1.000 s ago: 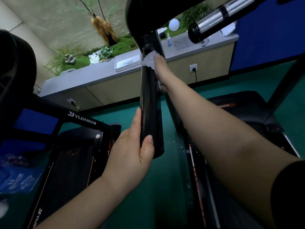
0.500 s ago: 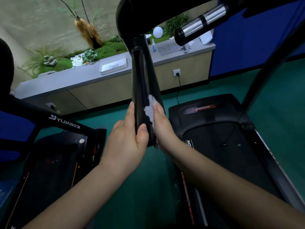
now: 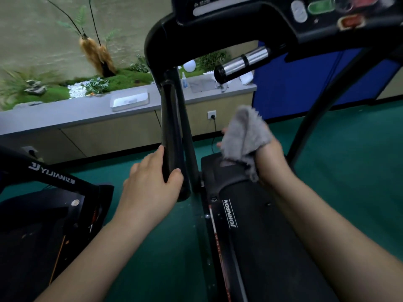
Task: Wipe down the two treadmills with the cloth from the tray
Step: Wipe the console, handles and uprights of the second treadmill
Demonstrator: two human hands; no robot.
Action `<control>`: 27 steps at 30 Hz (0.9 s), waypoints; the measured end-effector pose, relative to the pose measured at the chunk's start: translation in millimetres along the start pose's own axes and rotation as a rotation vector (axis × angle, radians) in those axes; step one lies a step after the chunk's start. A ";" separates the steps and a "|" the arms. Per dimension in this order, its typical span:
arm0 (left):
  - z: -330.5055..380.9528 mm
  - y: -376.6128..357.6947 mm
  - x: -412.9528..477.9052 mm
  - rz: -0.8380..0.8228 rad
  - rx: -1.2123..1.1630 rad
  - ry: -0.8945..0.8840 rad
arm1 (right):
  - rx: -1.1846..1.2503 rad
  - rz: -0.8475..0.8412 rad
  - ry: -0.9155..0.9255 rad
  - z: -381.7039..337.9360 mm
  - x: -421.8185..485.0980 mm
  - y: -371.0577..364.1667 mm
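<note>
Grey cloth [image 3: 244, 136] bunched in right hand [image 3: 271, 159], clear of black upright [image 3: 172, 118].
Right fingers curled round cloth, 3 o'clock of upright, above Johnson treadmill [image 3: 250, 236]. Left hand [image 3: 150, 186]: fingers and thumb clamped round upright's lower end. Yijian treadmill [image 3: 39, 225] at 9 o'clock.

Colours from my end are pretty simple. The cloth [image 3: 244, 136] is plain light grey. The Johnson treadmill [image 3: 272, 236] is all black with white lettering and a thin red stripe down its side rail, and its upright [image 3: 172, 127] is glossy black too. The Yijian treadmill [image 3: 39, 225] is black with white lettering and an orange line. The floor [image 3: 349, 160] is dark teal-green and the panel [image 3: 294, 83] is deep blue. The tray [image 3: 129, 102] is white, on a grey counter [image 3: 65, 114] with beige fronts. The console [image 3: 320, 6] has green and red buttons, and the grip bar [image 3: 246, 61] is shiny silver.
</note>
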State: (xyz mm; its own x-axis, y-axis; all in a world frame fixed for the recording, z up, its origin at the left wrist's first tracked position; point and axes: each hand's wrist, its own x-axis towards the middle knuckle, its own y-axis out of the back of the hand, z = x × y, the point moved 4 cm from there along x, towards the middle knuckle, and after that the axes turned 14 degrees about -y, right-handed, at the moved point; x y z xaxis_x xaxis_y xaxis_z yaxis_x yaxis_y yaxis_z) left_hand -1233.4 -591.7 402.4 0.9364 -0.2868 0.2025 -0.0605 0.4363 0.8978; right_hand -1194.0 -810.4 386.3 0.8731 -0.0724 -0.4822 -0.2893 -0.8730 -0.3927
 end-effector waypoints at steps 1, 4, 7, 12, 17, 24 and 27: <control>1.3 1.1 3.3 0.004 -0.005 0.014 | -0.092 0.080 0.174 -21.0 1.8 5.3; 6.2 -0.7 12.8 0.006 0.038 0.052 | -0.508 0.226 0.790 -82.6 6.1 1.6; 11.0 -5.2 16.8 0.026 0.064 0.091 | -0.897 0.387 1.136 -138.8 23.5 -23.2; 12.7 -7.5 14.8 0.063 0.033 0.105 | -1.652 0.638 1.121 -149.5 87.5 -44.6; 13.2 -6.8 16.2 0.061 0.087 0.097 | -1.772 0.563 1.407 -128.3 81.7 -63.0; 15.8 -6.7 15.4 0.077 0.069 0.089 | -1.596 0.679 1.474 -177.1 83.6 -10.1; 15.4 -7.1 16.0 0.081 0.059 0.087 | -1.535 0.821 1.422 -161.3 88.6 -28.9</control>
State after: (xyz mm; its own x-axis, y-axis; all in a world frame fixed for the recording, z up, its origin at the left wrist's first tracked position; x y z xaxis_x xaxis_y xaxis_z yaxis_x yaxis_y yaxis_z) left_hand -1223.3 -612.4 405.3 0.9539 -0.1764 0.2430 -0.1552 0.4032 0.9019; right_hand -1045.0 -869.3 481.3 0.5892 -0.0783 0.8042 -0.8076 -0.0258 0.5892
